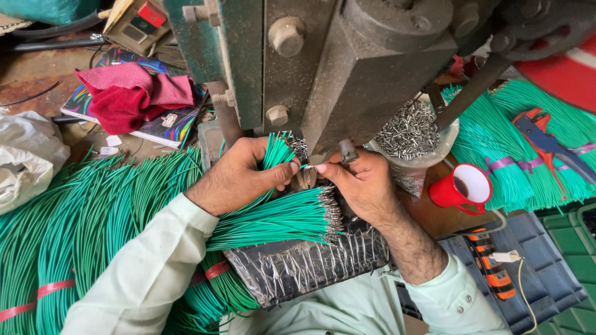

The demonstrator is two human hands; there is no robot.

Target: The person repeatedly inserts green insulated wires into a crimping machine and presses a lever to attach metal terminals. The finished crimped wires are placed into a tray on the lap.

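My left hand [239, 177] grips a bunch of short green wires [276, 152] with bare metal ends, just under the big dark press machine [335, 68]. My right hand [360, 183] pinches one green wire [308, 166] by its tip, close to the left thumb and right below the machine's tool. A fan of green wires with metal terminals [285, 220] lies under both hands on a foil-wrapped pad [298, 267].
Long green wire bundles [74, 229] with red bands lie at the left; more green wire bundles [521, 149] sit at the right under a red-and-blue hand tool [546, 139]. A bag of small metal terminals [410, 133], a red cup [462, 189], red cloth [130, 93] and a white bag [25, 158] stand around.
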